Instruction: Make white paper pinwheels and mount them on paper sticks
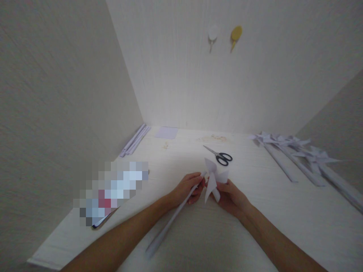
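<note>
Paper pinwheel (pixel 214 177) at the table's (pixel 255 211) middle: stick (pixel 172 219) clasped by left hand (pixel 187 189), vanes pinched by right hand (pixel 231 196).

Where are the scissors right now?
In the head view, the scissors lie on the table, just beyond the paper pinwheel held by both hands.

Home prob. — wall hooks (pixel 224 36), scissors (pixel 219 155)

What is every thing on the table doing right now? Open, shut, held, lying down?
Left hand: shut on the paper stick.
Right hand: holding the pinwheel head.
Paper stick: held, slanting toward the camera.
Pinwheel head: folded, at the stick's top.
Scissors: shut, lying flat.
Finished pinwheels: lying on the table's right.
Paper strips: lying by the left wall.
</note>
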Tool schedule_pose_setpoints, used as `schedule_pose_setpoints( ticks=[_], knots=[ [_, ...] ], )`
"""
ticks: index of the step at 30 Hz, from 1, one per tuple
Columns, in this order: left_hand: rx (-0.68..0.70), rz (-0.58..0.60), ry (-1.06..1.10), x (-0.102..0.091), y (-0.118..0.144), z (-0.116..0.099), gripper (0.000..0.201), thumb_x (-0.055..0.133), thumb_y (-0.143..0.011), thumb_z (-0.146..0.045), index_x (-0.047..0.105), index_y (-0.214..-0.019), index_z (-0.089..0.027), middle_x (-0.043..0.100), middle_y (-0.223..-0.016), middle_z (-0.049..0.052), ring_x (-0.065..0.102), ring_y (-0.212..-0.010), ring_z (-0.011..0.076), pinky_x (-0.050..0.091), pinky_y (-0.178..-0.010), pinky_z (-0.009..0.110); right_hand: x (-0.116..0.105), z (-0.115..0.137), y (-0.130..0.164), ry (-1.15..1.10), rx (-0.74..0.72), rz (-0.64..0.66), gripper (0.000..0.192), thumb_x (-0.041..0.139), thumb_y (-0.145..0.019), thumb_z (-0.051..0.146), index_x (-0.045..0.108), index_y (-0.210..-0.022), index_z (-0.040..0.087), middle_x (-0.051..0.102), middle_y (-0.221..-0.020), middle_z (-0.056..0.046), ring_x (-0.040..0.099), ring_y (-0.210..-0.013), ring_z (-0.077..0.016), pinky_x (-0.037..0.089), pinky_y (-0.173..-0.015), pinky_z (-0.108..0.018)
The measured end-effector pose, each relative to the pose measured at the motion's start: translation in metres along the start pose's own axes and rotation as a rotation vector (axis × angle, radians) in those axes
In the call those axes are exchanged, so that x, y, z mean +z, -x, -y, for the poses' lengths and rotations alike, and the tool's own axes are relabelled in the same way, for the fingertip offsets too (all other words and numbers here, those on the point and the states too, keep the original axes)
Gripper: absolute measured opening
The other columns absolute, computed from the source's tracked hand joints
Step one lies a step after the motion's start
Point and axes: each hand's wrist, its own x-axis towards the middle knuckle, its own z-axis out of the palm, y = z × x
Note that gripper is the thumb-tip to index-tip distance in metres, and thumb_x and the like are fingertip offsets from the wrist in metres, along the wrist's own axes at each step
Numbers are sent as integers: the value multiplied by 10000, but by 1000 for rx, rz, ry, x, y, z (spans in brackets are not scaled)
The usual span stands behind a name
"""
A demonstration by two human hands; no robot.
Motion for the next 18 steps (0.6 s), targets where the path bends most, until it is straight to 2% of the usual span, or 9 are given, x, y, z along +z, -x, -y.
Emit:
schedule_pose_setpoints(
  ticks=[12,18],
  knots=[
    [-9,-24,-34,0,0,0,273,490,-704,-407,405,-638,-156,296,-383,-104,221,-238,15,224,-211,131,0,-1,0,7,-26,2,213,684,-567,154,655,-778,141,676,-752,-55,606,-711,-182,451,-723,-306],
    [54,-59,-84,0,-1,3,254,453,-742,-403,409,-685,-159,312,-401,-102,246,-233,23,205,-212,136,2,-6,-1,42,-57,-43,219,683,-578,116,654,-795,138,677,-796,-62,606,-743,-182,441,-758,-312]
  ],
)
